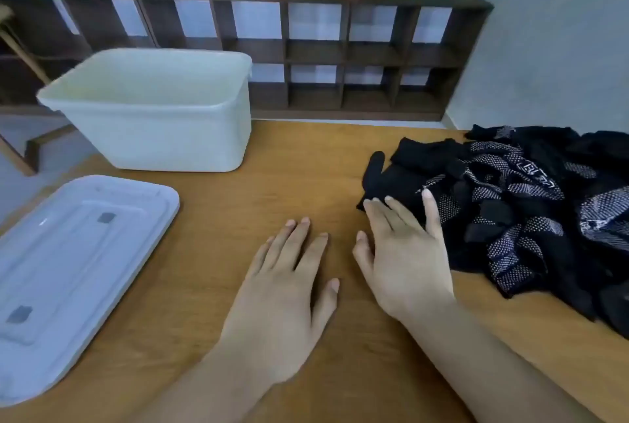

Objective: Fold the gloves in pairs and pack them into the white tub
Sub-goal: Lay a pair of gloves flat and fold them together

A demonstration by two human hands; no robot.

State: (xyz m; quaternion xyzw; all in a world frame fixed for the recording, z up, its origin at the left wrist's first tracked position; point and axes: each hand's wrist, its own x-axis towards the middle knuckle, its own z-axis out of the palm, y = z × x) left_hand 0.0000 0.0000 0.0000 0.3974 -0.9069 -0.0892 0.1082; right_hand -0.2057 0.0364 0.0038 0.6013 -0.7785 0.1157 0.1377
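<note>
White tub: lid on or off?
Off. The lid lies flat on the table, in front of the tub, whose top is open.

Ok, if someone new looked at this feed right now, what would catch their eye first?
Probably the heap of black gloves with white dotted patches on the right of the wooden table, with the right hand reaching its straight fingers onto the heap's near left edge. Next comes the white tub standing open at the back left, its lid lying in front of it. The left hand is open mid-table.
</note>
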